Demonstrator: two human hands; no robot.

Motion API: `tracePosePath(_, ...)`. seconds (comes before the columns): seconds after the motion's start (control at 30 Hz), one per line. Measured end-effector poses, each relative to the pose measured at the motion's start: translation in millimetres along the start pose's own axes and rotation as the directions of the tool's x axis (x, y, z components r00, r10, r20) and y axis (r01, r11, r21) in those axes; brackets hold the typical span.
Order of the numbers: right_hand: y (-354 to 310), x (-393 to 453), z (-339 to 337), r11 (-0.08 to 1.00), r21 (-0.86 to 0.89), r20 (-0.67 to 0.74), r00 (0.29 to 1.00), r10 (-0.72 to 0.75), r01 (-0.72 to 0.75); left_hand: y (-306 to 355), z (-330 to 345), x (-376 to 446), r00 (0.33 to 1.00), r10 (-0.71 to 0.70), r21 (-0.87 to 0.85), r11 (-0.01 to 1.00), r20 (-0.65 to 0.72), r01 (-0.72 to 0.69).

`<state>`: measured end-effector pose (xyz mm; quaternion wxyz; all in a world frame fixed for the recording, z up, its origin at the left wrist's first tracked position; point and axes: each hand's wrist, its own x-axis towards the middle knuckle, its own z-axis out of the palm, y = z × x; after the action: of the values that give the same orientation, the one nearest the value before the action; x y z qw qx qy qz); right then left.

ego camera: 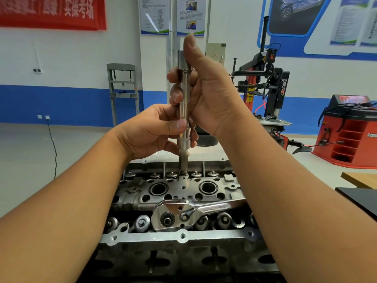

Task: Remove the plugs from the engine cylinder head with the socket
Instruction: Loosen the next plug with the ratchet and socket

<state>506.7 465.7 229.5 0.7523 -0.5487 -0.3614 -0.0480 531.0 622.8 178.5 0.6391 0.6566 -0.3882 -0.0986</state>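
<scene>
A metal engine cylinder head is lying low in the middle of the view, its valve springs standing in rows along the near and far edges and two round bores opening in its top face. A chrome ratchet wrench is resting flat across the near side of the head, its handle running off under the right forearm. Both hands are holding a long steel socket extension upright above the far row of springs. The right hand is wrapping its fingers round the upper shaft with the thumb pointing straight up; the left hand is pinching the lower shaft, thumb across the front. The tool's lower end is meeting a small plug at the far edge of the head. Behind, a pale floor is stretching to a white wall with a blue band. A red banner with white Chinese characters is hanging at upper left, and printed posters too small to read are hanging beside it. A tyre changer marked "power" is standing at right, next to a red balancing machine, and a grey press frame is standing against the wall.
</scene>
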Motion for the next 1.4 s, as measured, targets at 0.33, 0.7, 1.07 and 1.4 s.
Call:
tracePosePath(0.33, -0.5, 0.2, -0.1, 0.997, 0.068, 0.045, 0.998, 0.043, -0.046, -1.2, -2.6, -2.4, 0.995, -0.033, -0.056, 0.998, 0.094, 0.039)
tracePosePath(0.7, 1.3, 0.6, -2.3, 0.999, 0.034, 0.041, 0.999, -0.005, 0.004, -0.3, -0.5, -0.7, 1.0, -0.022, -0.022, 1.0, -0.015, 0.022)
tracePosePath(1.07, -0.4, -0.9, -0.7, 1.0, -0.008, 0.002, 1.0, 0.012, -0.012, -1.4, -1.5, 0.3, 0.997, 0.041, 0.021, 0.999, -0.071, -0.04)
tracePosePath(1.4, -3.8, 0.3, -1.0, 0.996, -0.064, -0.054, 0.997, 0.055, -0.058, -3.0, -7.1, 2.6, 0.992, 0.121, -0.118, 0.985, -0.024, -0.123)
